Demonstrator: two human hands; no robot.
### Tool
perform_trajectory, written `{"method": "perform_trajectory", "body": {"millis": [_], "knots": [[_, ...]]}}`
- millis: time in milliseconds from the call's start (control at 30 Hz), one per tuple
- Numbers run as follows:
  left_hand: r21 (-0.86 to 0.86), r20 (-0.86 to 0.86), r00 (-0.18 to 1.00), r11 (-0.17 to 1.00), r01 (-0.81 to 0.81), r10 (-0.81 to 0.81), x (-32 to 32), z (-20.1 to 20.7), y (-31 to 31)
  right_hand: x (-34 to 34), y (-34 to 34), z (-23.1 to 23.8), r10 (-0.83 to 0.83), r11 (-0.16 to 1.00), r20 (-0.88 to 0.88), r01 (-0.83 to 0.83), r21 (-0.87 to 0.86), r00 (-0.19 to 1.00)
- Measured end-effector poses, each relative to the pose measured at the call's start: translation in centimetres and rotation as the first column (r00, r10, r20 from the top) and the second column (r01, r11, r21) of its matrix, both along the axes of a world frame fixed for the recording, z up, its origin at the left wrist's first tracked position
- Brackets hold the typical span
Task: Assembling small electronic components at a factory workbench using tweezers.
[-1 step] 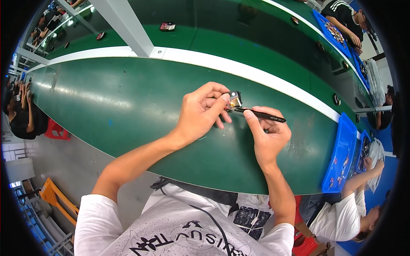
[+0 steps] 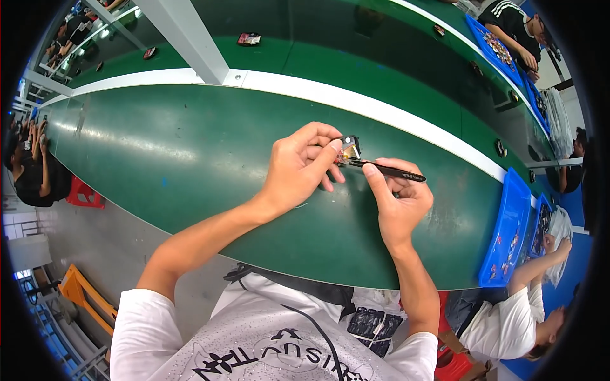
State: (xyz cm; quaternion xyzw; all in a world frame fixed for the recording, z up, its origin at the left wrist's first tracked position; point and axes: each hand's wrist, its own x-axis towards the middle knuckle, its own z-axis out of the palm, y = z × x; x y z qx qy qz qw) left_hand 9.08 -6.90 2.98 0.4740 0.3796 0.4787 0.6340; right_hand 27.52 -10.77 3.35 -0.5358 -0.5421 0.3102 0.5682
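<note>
At a green worktable [image 2: 190, 140], I pinch a small black case [image 2: 350, 146] between the thumb and fingers of my left hand [image 2: 297, 164], raised over the tabletop in front of me. A pale round spot and a yellowish patch show on its face. My right hand [image 2: 405, 202] is clamped on a pair of black tweezers [image 2: 400, 172], thumb along the near side, the tips pointing left at the lower edge of the case; whether they grip anything is too small to tell. My two hands are near each other but apart.

At the right end of the table stands a blue tray [image 2: 513, 203], small colourful pieces lying in it. Just beyond, a co-worker in a white shirt [image 2: 502, 327] reaches toward a clear plastic bag [image 2: 560, 244]. A white rail [image 2: 330, 93] runs along the table's far side, a grey post [image 2: 184, 38] rising from it; past the rail, a dark, reddish-topped item [image 2: 249, 39] lies on another green surface. At far left, a person in black [image 2: 35, 181] sits by a red stool [image 2: 84, 194].
</note>
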Motion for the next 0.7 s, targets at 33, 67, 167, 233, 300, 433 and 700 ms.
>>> {"method": "perform_trajectory", "body": {"millis": [33,67,167,233,300,433,700], "knots": [[-0.001,0.0,1.0,1.0,-0.002,0.002,0.0,0.0,-0.1,-0.1,0.0,0.0,0.002,1.0,0.0,-0.002,-0.001,1.0],[0.011,-0.012,1.0,1.0,0.008,-0.008,0.0,0.0,-0.1,-0.1,0.0,0.1,0.011,1.0,-0.042,-0.012,-0.021,0.999],[0.025,-0.028,0.999,0.999,0.025,-0.024,0.0,0.0,-0.2,-0.1,0.1,0.2,0.03,0.996,-0.139,-0.041,-0.08,0.99],[0.028,-0.032,0.999,0.999,0.029,-0.029,-0.1,0.0,-0.2,-0.1,0.2,0.6,0.039,0.991,-0.194,-0.063,-0.119,0.98],[0.068,-0.051,0.998,0.997,0.031,-0.028,-0.2,-0.1,-0.3,-0.1,0.2,1.2,0.04,0.974,-0.265,-0.097,-0.204,0.963],[0.097,-0.074,0.997,0.995,0.036,-0.029,0.0,-0.2,-0.3,0.1,0.3,1.3,0.044,0.969,-0.272,-0.107,-0.221,0.961],[0.093,-0.098,0.995,0.995,0.019,-0.01,0.1,0.2,-0.4,0.1,0.2,1.6,0.037,0.961,-0.271,-0.108,-0.255,0.962]]}}
